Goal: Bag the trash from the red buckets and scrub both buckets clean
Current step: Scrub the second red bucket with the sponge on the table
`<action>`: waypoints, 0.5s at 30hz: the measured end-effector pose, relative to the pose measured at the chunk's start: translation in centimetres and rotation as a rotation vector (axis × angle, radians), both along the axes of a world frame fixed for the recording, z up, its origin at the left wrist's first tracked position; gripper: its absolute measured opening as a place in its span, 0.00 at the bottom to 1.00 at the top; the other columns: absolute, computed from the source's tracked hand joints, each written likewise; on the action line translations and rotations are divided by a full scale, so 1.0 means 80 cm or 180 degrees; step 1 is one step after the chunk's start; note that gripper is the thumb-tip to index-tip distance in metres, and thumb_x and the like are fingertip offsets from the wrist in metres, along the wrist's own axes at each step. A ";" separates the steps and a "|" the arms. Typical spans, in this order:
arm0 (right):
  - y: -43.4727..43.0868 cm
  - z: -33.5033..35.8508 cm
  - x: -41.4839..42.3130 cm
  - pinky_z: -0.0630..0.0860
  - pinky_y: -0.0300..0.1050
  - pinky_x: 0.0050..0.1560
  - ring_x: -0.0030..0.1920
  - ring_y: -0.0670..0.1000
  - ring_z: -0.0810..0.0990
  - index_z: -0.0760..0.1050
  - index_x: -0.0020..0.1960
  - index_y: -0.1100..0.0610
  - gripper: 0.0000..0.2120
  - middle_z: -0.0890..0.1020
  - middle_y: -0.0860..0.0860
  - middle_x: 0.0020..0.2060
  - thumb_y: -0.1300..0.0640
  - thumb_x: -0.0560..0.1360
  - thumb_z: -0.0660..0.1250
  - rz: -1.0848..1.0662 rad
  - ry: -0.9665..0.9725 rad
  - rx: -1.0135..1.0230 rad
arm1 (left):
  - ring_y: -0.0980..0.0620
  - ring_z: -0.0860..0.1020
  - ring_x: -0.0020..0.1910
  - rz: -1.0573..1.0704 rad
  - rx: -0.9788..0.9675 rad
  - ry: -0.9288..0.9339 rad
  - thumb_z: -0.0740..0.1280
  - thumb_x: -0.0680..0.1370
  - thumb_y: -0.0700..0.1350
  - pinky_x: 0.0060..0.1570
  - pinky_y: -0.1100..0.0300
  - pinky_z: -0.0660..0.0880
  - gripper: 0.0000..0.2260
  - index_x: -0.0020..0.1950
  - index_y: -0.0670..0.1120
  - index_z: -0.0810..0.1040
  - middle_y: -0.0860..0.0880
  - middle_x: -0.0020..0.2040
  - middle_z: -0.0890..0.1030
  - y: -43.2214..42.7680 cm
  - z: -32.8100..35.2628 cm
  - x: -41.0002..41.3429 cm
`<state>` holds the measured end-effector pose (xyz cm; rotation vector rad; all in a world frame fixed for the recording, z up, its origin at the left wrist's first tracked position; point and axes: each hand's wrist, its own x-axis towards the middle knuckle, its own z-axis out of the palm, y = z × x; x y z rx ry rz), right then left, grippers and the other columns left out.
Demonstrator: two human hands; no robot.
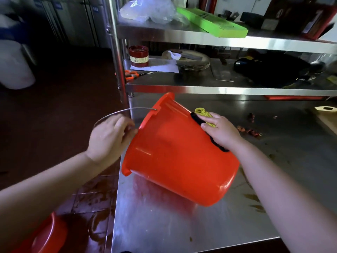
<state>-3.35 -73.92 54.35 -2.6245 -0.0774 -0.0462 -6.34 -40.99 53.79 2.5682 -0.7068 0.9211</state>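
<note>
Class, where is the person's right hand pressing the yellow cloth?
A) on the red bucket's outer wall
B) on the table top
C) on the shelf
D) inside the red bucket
A: the right hand presses the yellow cloth against the tilted red bucket's outside wall.

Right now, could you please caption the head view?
Left hand grips the wire handle of a tipped red bucket; right hand presses a yellow cloth on its side.
</note>
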 end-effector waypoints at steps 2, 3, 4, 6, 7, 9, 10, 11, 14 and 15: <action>-0.004 -0.002 0.011 0.64 0.48 0.67 0.73 0.49 0.61 0.69 0.66 0.34 0.16 0.63 0.43 0.73 0.46 0.79 0.59 -0.0044 0.0087 0.0158 | 0.44 0.77 0.38 0.0115 -0.0312 0.0802 0.56 0.76 0.55 0.35 0.56 0.73 0.16 0.52 0.44 0.73 0.47 0.40 0.77 -0.002 -0.042 -0.026; -0.004 -0.003 0.016 0.64 0.48 0.66 0.72 0.49 0.62 0.69 0.65 0.34 0.16 0.63 0.43 0.73 0.46 0.79 0.59 -0.0068 0.0125 0.0212 | 0.44 0.77 0.37 0.0172 -0.0535 0.1246 0.53 0.77 0.57 0.36 0.55 0.73 0.19 0.55 0.44 0.71 0.46 0.40 0.77 -0.007 -0.054 -0.032; -0.005 -0.003 0.019 0.64 0.47 0.65 0.72 0.49 0.62 0.69 0.65 0.34 0.16 0.63 0.44 0.73 0.46 0.79 0.59 -0.0090 0.0132 0.0235 | 0.45 0.76 0.35 0.0209 -0.0820 0.1660 0.50 0.79 0.58 0.36 0.54 0.73 0.20 0.57 0.44 0.70 0.46 0.38 0.77 -0.014 -0.061 -0.034; -0.002 0.000 0.022 0.65 0.45 0.63 0.72 0.50 0.63 0.69 0.66 0.35 0.16 0.64 0.44 0.73 0.47 0.80 0.59 -0.0165 0.0087 0.0165 | 0.47 0.73 0.29 0.0224 -0.1341 0.2123 0.49 0.81 0.57 0.31 0.52 0.70 0.15 0.50 0.48 0.67 0.46 0.32 0.74 -0.028 -0.062 -0.028; 0.002 0.002 0.020 0.65 0.45 0.64 0.72 0.50 0.63 0.68 0.67 0.35 0.16 0.64 0.45 0.73 0.47 0.80 0.58 -0.0244 0.0043 0.0072 | 0.49 0.71 0.27 0.0223 -0.1379 0.2080 0.50 0.81 0.54 0.29 0.53 0.68 0.11 0.46 0.50 0.65 0.48 0.30 0.71 -0.033 -0.059 -0.022; 0.020 0.006 0.009 0.64 0.48 0.67 0.72 0.52 0.62 0.68 0.67 0.36 0.17 0.65 0.48 0.73 0.46 0.80 0.57 -0.0257 -0.0227 -0.0317 | 0.49 0.69 0.26 0.0183 -0.1285 0.1975 0.50 0.81 0.52 0.29 0.52 0.66 0.11 0.42 0.49 0.63 0.50 0.28 0.69 -0.041 -0.051 -0.015; 0.037 0.006 -0.003 0.65 0.51 0.67 0.72 0.53 0.62 0.68 0.67 0.35 0.17 0.66 0.49 0.73 0.46 0.79 0.57 -0.0097 -0.0465 -0.0629 | 0.47 0.71 0.27 0.0156 -0.1296 0.1986 0.50 0.81 0.52 0.30 0.50 0.68 0.12 0.44 0.47 0.65 0.50 0.29 0.70 -0.043 -0.047 -0.011; 0.057 0.002 -0.019 0.66 0.54 0.66 0.72 0.54 0.62 0.68 0.67 0.35 0.18 0.67 0.49 0.72 0.45 0.78 0.57 0.0148 -0.0739 -0.0926 | 0.45 0.73 0.29 0.0147 -0.1320 0.2010 0.50 0.81 0.53 0.32 0.48 0.70 0.14 0.47 0.44 0.67 0.48 0.30 0.72 -0.044 -0.043 -0.007; 0.111 -0.017 -0.065 0.68 0.55 0.57 0.71 0.57 0.64 0.72 0.64 0.36 0.19 0.69 0.48 0.71 0.47 0.74 0.58 0.1087 -0.1445 -0.1486 | 0.41 0.76 0.35 0.0181 -0.1294 0.1885 0.48 0.80 0.58 0.36 0.44 0.73 0.20 0.50 0.42 0.68 0.41 0.36 0.77 -0.043 -0.032 0.002; 0.117 -0.019 -0.069 0.68 0.54 0.56 0.71 0.57 0.64 0.73 0.63 0.37 0.19 0.69 0.48 0.71 0.47 0.74 0.58 0.1366 -0.1521 -0.1582 | 0.41 0.76 0.35 0.0175 -0.1272 0.1804 0.48 0.80 0.58 0.37 0.44 0.73 0.21 0.49 0.42 0.68 0.40 0.36 0.77 -0.040 -0.029 0.003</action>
